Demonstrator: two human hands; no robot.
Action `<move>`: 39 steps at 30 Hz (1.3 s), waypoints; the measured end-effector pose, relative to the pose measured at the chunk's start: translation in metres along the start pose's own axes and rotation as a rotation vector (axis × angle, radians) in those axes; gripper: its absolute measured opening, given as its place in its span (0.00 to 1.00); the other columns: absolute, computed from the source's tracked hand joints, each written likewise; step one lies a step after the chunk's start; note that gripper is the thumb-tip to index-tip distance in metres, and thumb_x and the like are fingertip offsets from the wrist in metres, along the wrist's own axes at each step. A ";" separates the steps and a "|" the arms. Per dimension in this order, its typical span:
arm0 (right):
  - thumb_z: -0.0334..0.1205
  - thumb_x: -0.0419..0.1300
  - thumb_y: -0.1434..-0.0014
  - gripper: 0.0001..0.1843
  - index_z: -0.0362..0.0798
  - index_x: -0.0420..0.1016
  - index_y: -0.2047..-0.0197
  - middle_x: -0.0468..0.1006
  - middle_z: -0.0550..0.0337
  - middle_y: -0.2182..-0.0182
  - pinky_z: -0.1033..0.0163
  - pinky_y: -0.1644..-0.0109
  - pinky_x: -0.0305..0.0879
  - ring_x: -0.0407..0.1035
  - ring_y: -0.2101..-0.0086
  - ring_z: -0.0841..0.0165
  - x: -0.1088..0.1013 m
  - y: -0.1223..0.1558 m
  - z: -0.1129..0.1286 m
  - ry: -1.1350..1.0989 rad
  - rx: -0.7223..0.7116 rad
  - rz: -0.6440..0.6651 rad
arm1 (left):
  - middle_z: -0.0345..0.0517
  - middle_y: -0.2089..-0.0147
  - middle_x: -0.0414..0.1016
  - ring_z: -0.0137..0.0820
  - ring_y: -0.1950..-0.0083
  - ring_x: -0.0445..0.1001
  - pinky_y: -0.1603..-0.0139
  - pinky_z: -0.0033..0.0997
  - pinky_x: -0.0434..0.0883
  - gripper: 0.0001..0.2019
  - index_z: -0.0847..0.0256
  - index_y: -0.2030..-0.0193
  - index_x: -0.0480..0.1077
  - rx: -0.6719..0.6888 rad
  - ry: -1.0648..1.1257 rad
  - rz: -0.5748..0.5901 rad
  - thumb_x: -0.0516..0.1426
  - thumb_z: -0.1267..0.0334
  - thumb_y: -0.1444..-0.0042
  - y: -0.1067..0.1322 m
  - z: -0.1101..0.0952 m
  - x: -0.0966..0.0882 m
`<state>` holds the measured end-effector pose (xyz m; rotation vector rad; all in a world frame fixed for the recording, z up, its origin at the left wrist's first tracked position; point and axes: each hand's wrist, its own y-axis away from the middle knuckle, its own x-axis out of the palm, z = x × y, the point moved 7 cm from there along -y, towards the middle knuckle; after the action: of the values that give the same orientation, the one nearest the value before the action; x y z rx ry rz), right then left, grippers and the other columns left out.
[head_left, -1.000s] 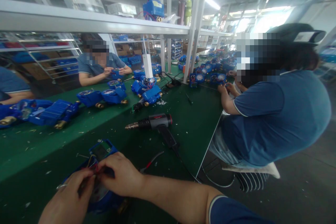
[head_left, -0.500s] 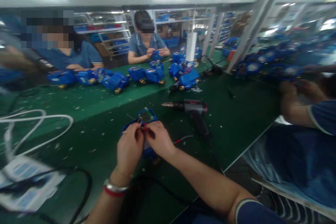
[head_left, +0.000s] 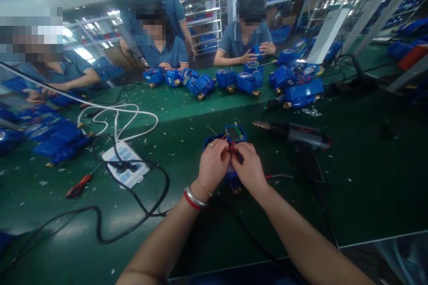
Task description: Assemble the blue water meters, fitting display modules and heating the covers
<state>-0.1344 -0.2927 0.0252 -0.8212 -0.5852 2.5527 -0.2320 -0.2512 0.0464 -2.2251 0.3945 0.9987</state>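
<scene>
An open blue device (head_left: 234, 134) with a small circuit board and thin coloured wires lies on the green table (head_left: 187, 116) in front of me. My left hand (head_left: 213, 164) and my right hand (head_left: 249, 167) meet over it, fingers pinched together on the red and black wires (head_left: 231, 148). A silver bracelet and a red band sit on my left wrist. Most of the device body is hidden under my hands.
A black heat gun (head_left: 297, 135) lies just right of the device. To the left are a white power strip (head_left: 126, 169) with white and black cables and a red-handled screwdriver (head_left: 78, 186). Blue devices (head_left: 244, 81) line the far side, where several seated people work.
The view has swung left and tilted down: the person on my right is out of view, and the power strip and cables now show. My hands stay pinched on the wires.
</scene>
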 end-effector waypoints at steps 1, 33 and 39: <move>0.26 0.52 0.46 0.09 0.47 0.70 0.65 0.71 0.57 0.66 0.59 0.56 0.60 0.63 0.61 0.64 0.000 0.000 -0.001 0.000 0.007 -0.004 | 0.42 0.65 0.66 0.30 0.61 0.66 0.58 0.31 0.64 0.09 0.60 0.68 0.61 -0.005 0.012 -0.003 0.48 0.78 0.49 0.000 0.001 0.000; 0.28 0.46 0.47 0.12 0.49 0.65 0.76 0.64 0.60 0.68 0.61 0.58 0.56 0.61 0.63 0.66 0.014 -0.001 -0.030 -0.466 0.188 0.027 | 0.45 0.63 0.68 0.33 0.58 0.67 0.55 0.34 0.65 0.11 0.60 0.67 0.63 -0.004 0.066 -0.037 0.46 0.78 0.46 0.003 0.007 0.003; 0.29 0.45 0.50 0.09 0.49 0.61 0.77 0.64 0.60 0.68 0.63 0.60 0.56 0.61 0.64 0.66 0.015 -0.001 -0.032 -0.574 0.243 0.013 | 0.45 0.62 0.69 0.33 0.58 0.68 0.54 0.35 0.65 0.10 0.60 0.66 0.62 -0.038 0.052 -0.055 0.46 0.78 0.47 0.004 0.012 0.005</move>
<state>-0.1254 -0.2760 -0.0046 0.0019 -0.4107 2.7941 -0.2376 -0.2457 0.0351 -2.2870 0.3382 0.9286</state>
